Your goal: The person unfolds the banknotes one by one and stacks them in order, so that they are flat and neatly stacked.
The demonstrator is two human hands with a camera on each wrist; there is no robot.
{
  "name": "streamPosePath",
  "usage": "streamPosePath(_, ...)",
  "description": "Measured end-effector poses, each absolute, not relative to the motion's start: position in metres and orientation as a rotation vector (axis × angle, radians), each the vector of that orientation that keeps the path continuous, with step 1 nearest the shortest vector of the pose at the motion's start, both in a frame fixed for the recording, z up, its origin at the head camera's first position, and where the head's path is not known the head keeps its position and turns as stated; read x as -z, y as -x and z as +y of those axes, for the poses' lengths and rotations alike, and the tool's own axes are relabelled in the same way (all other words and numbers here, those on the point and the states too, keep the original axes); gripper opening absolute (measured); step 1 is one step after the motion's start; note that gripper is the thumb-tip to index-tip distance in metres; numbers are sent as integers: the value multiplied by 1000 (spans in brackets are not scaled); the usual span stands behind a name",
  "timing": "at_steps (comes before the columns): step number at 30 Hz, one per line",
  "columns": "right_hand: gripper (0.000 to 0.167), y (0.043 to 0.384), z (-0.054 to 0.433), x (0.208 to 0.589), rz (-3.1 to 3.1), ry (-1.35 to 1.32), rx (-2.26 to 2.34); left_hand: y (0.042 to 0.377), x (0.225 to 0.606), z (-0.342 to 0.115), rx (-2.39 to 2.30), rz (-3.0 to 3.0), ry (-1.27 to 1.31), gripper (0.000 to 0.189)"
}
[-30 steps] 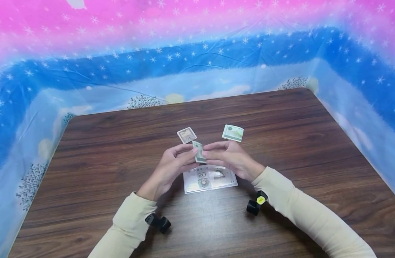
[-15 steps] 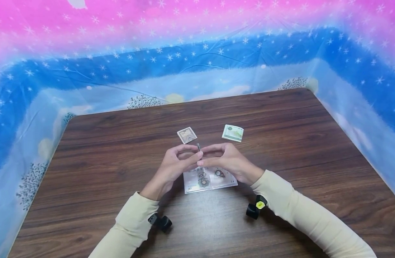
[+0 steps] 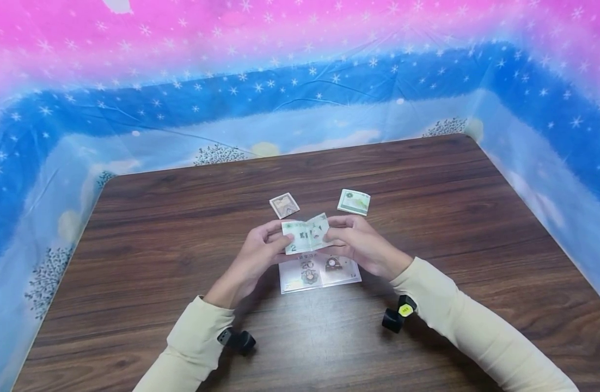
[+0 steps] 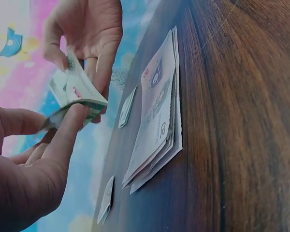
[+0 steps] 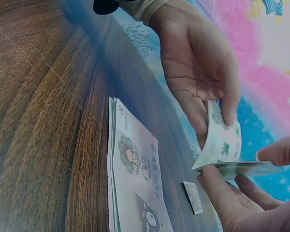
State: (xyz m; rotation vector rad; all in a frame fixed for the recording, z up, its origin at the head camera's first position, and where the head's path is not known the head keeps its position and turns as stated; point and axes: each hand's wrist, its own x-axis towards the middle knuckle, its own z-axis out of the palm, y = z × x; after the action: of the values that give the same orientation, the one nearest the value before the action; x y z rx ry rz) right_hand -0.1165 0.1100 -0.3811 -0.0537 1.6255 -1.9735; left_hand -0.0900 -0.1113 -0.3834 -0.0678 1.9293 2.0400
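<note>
A small green banknote (image 3: 305, 234), creased down its middle, is held half unfolded above the table. My left hand (image 3: 253, 253) pinches its left half between thumb and fingers. On its right half, my right hand (image 3: 363, 247) has a similar pinch. The left wrist view shows the note's halves (image 4: 79, 87) standing at an angle to each other. Below the hands lies a flat stack of pinkish-grey banknotes (image 3: 319, 275) printed with 20. Its far edge is partly covered by the hands.
Beyond my left hand lies a folded brownish banknote (image 3: 284, 206). A folded green banknote (image 3: 354, 202) rests beyond the right hand. The dark wooden table (image 3: 182, 218) is bordered by a snowflake-patterned cloth (image 3: 300, 81).
The green banknote turned edge-on, folded between the fingertips, and now stands spread with its printed face showing. My hands came together, then moved apart. The stack and folded notes stayed put.
</note>
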Motion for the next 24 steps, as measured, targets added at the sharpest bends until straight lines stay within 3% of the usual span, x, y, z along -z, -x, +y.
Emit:
streamPosePath(16, 36, 119, 117, 385, 1793, -12, 1923, 87, 384, -116, -2094, 1934, 203, 37)
streamPosePath(24, 35, 125, 128, 391, 2075, 59, 1746, 85, 383, -119, -1881, 2142, 75, 35)
